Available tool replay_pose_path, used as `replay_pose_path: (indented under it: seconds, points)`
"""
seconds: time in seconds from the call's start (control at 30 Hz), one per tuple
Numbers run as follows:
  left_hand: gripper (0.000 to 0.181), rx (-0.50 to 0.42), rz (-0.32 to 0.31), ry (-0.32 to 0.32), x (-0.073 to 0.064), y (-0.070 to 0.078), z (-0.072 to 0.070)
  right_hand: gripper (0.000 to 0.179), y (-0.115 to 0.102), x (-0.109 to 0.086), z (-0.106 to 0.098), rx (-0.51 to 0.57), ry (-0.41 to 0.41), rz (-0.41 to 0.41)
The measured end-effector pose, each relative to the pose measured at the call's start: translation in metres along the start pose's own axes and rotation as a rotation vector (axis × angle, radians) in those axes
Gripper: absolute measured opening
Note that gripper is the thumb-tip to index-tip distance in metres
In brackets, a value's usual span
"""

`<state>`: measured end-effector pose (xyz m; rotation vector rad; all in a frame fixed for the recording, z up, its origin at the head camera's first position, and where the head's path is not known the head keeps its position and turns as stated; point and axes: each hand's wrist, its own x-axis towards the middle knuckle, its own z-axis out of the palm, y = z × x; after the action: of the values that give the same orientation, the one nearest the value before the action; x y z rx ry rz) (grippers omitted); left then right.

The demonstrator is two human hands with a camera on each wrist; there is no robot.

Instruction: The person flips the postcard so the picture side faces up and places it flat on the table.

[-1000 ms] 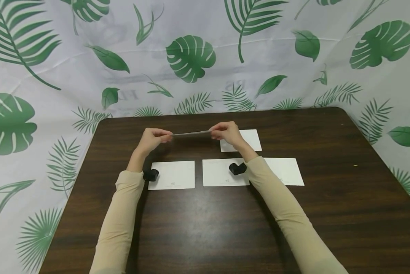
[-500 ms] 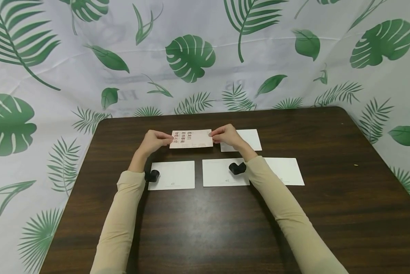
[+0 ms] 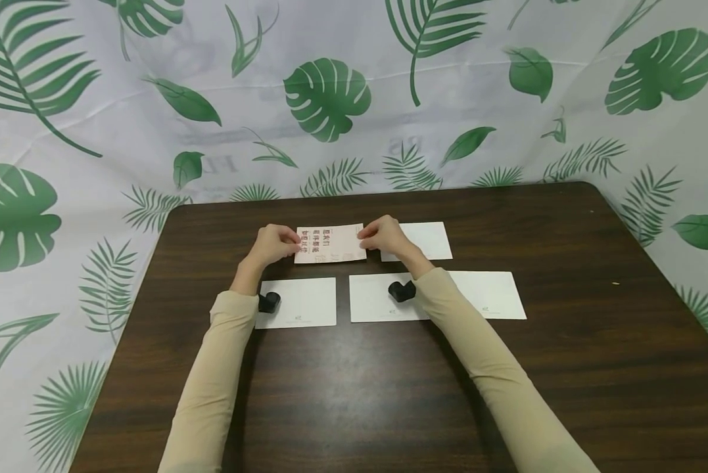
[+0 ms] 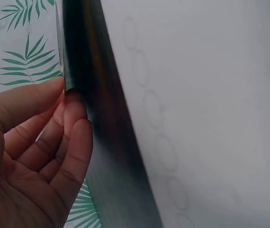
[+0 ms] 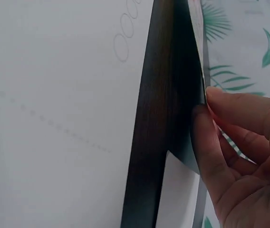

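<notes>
A pink postcard (image 3: 337, 246) with dark printed characters spans the gap between my two hands at the back of the table. My left hand (image 3: 273, 244) pinches its left end between thumb and fingers; in the left wrist view the thumb (image 4: 35, 97) presses against the card's edge. At the opposite end, my right hand (image 3: 387, 237) pinches the card the same way, thumb (image 5: 235, 102) on the edge in the right wrist view. The printed side faces up. Whether its near edge touches the table cannot be told.
Several white cards lie on the dark wooden table (image 3: 354, 394): one at front left (image 3: 306, 302), a front middle card (image 3: 371, 299), a front right card (image 3: 490, 295) and a back right card (image 3: 427, 240) beside my right hand. A leaf-print cloth (image 3: 354, 151) hangs behind.
The postcard was edge-on to the head camera; it has tilted so its printed face shows, and come down slightly nearer me. Both hands kept their pinch. The white cards have not moved.
</notes>
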<state>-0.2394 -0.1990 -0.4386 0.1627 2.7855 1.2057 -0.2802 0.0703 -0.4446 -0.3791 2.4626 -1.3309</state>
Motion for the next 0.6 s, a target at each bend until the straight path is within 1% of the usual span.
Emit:
replay_pose_path:
  seconds: [0.17,0.37,0.47,0.6]
  points:
    - [0.013,0.066,0.0,-0.022,0.002,0.008,0.0,0.017,-0.006,0.003,0.006,-0.094,0.02,0.015]
    - [0.015,0.166,-0.042,-0.052,0.006,0.015,0.003,0.015,-0.017,0.003,0.013,-0.213,0.056,0.047]
    - [0.017,0.194,-0.06,-0.061,0.006,0.018,0.004,0.015,-0.021,0.002,0.016,-0.283,0.071,0.036]
    - [0.021,0.202,-0.086,-0.062,0.006,0.02,0.005,0.015,-0.023,0.002,0.019,-0.353,0.082,0.012]
